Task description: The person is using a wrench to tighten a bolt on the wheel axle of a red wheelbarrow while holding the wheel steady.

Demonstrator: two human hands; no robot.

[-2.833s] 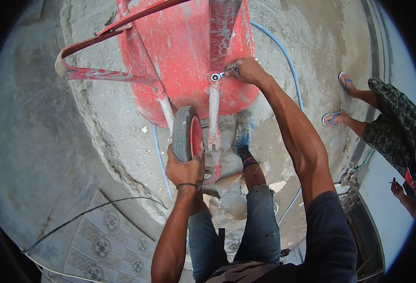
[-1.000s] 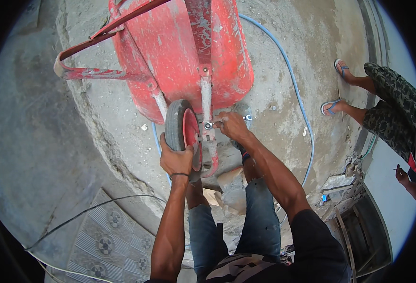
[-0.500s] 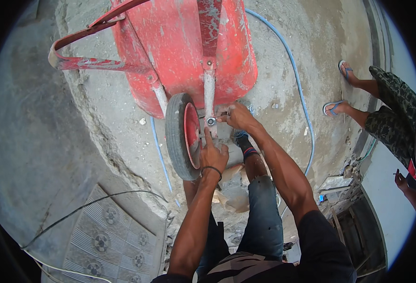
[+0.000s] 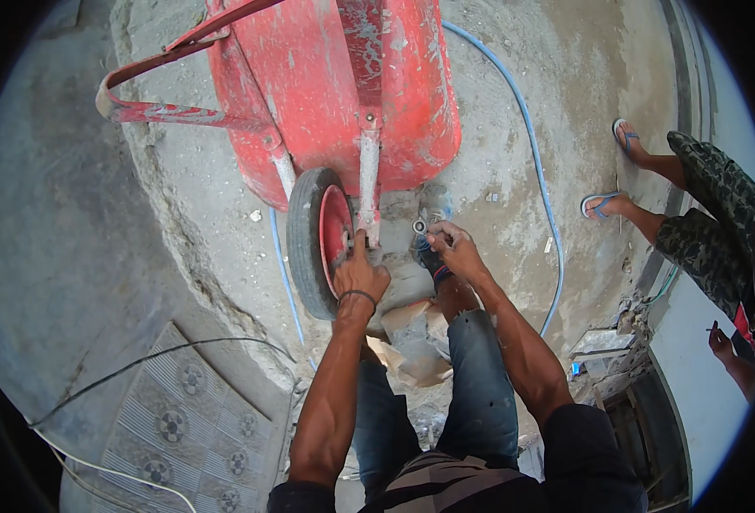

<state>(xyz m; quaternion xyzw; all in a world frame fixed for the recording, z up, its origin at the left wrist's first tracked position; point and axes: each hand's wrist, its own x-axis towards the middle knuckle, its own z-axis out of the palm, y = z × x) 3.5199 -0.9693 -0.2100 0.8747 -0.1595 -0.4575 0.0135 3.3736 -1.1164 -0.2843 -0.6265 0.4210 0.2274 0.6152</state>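
Note:
A red wheelbarrow [image 4: 292,94] with scraped paint lies tipped over before me. Its black-tyred wheel [image 4: 309,244] with a red rim is nearest to me. My left hand [image 4: 362,278] is beside the wheel, index finger stretched out to the axle end at the foot of the pale metal strut [image 4: 369,175]. Nothing shows in that hand; some of its fingers are hidden beneath it. Off to the right of the strut, my right hand [image 4: 454,248] is closed, pinching a small metal ring [image 4: 419,227] at its fingertips. My shoe is just below the ring.
A blue hose [image 4: 527,120] curves over the rough concrete on the right. Another person's sandalled feet [image 4: 606,205] stand at the right. Torn brown paper [image 4: 411,342] lies by my legs. Patterned tiles [image 4: 172,419] and a black cable [image 4: 155,369] are at lower left.
My right hand has drawn the metal ring away from the axle end, to the right. My left index finger has come up against the axle end.

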